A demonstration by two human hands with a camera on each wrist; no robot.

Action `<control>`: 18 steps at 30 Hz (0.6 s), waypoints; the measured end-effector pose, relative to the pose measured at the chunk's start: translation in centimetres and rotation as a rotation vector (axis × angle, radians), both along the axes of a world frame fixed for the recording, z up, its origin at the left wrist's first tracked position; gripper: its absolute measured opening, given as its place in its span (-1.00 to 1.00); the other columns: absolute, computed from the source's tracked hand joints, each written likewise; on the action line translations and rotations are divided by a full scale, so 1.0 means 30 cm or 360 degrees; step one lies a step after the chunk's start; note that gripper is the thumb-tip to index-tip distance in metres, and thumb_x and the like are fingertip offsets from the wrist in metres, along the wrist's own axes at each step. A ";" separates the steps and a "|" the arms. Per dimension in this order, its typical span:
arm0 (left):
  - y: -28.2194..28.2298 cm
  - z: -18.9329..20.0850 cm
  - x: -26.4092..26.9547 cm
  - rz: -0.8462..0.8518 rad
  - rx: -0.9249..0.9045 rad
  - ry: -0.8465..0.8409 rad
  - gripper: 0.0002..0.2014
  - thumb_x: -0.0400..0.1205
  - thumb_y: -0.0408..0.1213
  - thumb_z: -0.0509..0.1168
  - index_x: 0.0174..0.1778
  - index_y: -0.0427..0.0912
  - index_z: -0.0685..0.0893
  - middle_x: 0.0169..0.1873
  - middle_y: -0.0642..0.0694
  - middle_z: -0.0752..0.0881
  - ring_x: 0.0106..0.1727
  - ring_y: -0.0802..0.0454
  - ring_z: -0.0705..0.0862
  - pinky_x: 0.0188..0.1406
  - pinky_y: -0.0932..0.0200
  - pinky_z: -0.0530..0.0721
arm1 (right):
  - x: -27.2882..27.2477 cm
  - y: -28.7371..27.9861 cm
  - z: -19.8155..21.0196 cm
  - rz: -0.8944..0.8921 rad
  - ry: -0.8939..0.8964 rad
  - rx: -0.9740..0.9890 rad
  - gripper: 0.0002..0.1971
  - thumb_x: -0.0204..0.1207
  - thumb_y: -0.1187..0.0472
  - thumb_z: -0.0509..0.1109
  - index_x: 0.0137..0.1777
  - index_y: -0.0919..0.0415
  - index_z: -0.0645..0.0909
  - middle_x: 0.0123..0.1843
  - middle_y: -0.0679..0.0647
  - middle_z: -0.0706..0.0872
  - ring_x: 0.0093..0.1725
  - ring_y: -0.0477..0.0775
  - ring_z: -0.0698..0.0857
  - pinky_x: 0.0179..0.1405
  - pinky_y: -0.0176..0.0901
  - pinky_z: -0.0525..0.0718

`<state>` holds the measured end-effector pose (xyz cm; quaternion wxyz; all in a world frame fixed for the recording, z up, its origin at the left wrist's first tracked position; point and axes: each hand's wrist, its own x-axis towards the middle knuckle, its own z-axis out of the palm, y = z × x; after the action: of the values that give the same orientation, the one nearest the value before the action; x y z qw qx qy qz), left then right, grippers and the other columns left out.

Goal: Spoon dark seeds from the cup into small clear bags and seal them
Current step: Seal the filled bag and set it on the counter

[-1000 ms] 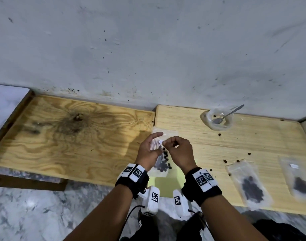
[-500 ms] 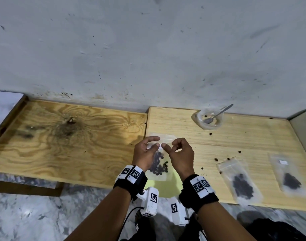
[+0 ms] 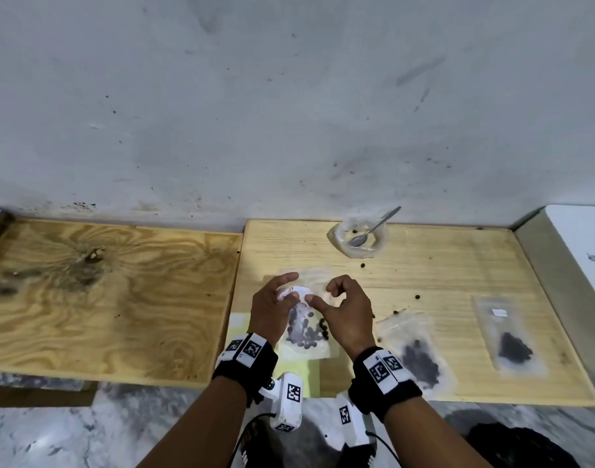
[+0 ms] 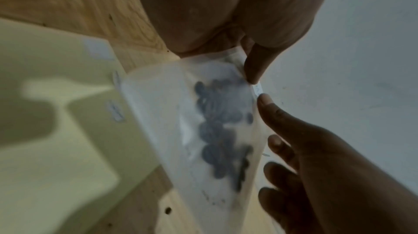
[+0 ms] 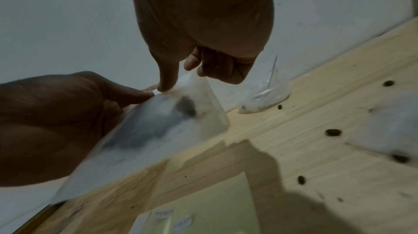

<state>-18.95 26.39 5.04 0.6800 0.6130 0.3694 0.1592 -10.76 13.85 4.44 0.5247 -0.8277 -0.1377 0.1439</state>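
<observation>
A small clear bag with dark seeds in its lower half is held upright between both hands above the board's front edge. My left hand pinches its top left edge beside a white sticker; its thumb presses on the plastic. My right hand pinches the top edge from the right, thumb in front and the other fingers curled behind. The bag hangs tilted. The clear cup with the spoon in it stands at the back by the wall.
Two filled bags lie flat on the light board to my right. Loose seeds are scattered around them. A pale yellow sheet lies under my hands. A darker plywood board lies to the left.
My fingertips met at the white sticker on the bag's top a second ago. They have since spread slightly apart along the top edge. The bag stays in the same place.
</observation>
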 end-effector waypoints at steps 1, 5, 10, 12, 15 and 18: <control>-0.024 0.001 0.031 0.0053 -0.0100 -0.0033 -0.66 0.54 -0.57 0.37 0.12 -0.09 0.77 -0.02 -0.06 0.75 -0.11 0.06 0.63 -0.14 0.27 0.67 | 0.024 -0.040 -0.006 -0.0036 -0.0010 0.0035 -0.66 0.28 -0.04 0.69 -0.17 -0.07 0.55 -0.12 -0.15 0.65 -0.13 -0.17 0.65 -0.19 -0.20 0.57; -0.122 -0.004 0.154 0.0074 -0.0358 -0.0083 -0.55 0.40 -0.52 0.45 0.19 -0.08 0.74 0.15 -0.16 0.76 0.07 -0.06 0.71 -0.05 0.21 0.66 | 0.108 -0.231 -0.046 0.0028 0.0410 0.0057 -0.80 0.34 0.12 0.68 -0.23 0.00 0.67 -0.09 -0.04 0.78 -0.04 0.02 0.73 -0.06 -0.12 0.63; -0.363 -0.035 0.359 -0.0135 -0.0357 -0.0001 -0.40 0.24 -0.49 0.49 0.18 0.07 0.71 0.20 -0.13 0.72 0.14 -0.07 0.70 0.13 -0.06 0.71 | 0.249 -0.517 -0.079 -0.0126 0.0553 0.0081 -0.83 0.38 0.39 0.62 -0.16 0.14 0.74 -0.15 0.08 0.75 -0.07 0.05 0.67 -0.05 -0.17 0.63; -0.494 -0.070 0.435 -0.0198 -0.0373 0.0055 -0.41 0.27 -0.55 0.47 0.13 0.14 0.68 0.23 -0.14 0.67 0.19 -0.13 0.69 0.13 -0.16 0.73 | 0.327 -0.647 -0.089 -0.0330 0.0548 0.0066 -0.84 0.43 0.42 0.57 -0.10 0.17 0.74 -0.10 0.08 0.78 -0.02 0.08 0.70 -0.03 -0.17 0.64; -0.690 -0.127 0.521 -0.0406 -0.0339 0.0211 -0.47 0.43 -0.63 0.38 0.13 0.10 0.65 0.27 -0.13 0.66 0.16 -0.13 0.68 0.04 -0.06 0.69 | 0.425 -0.822 -0.109 -0.0404 0.0556 -0.0109 -0.85 0.46 0.35 0.55 -0.08 0.10 0.73 -0.05 0.05 0.79 0.04 0.07 0.73 0.03 -0.08 0.68; -0.893 -0.173 0.607 -0.0661 -0.0318 0.0401 -0.44 0.47 -0.55 0.39 0.29 0.10 0.59 0.33 -0.03 0.62 0.23 -0.09 0.65 0.21 -0.12 0.69 | 0.517 -1.002 -0.150 -0.0456 0.0485 -0.0344 -0.85 0.44 0.31 0.54 -0.09 0.03 0.74 -0.12 -0.01 0.82 -0.01 0.09 0.78 0.07 -0.01 0.75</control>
<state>-0.75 -0.41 -0.14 0.7039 0.6205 0.3312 -0.0985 4.74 -16.20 -0.07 0.4629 -0.8588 0.0782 0.2052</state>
